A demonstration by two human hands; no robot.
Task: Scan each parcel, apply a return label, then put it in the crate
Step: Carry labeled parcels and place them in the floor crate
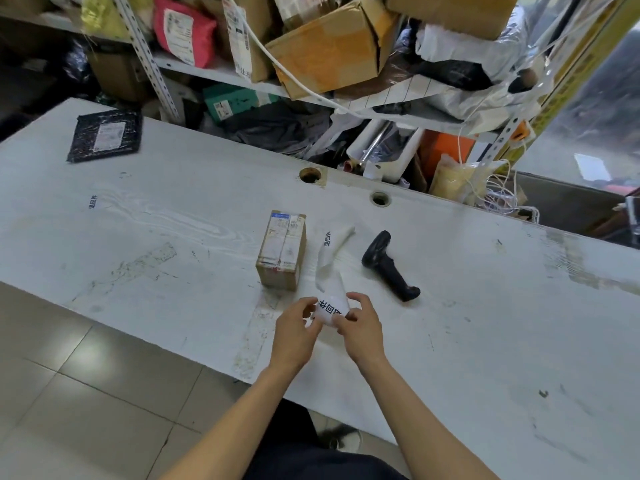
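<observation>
Table (173, 216): white, scuffed, bearing everything below.
Black mailer bag (105, 135): far left of the cardboard parcel, at the table's back edge.
Cardboard parcel (282, 249): mid-table, upright, shipping label on top.
Barcode scanner (389, 266): right of the parcel, lying on its side.
Label strip (330, 268): between parcel and scanner, near end lifted.
Left hand (296, 332): just in front of the parcel, pinching the strip's printed end.
Right hand (358, 327): beside it, fingers curled on the same end.

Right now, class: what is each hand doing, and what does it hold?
Left hand: fingers pinch the near end of the label strip.
Right hand: fingers pinch the same end of the strip from the other side.
</observation>
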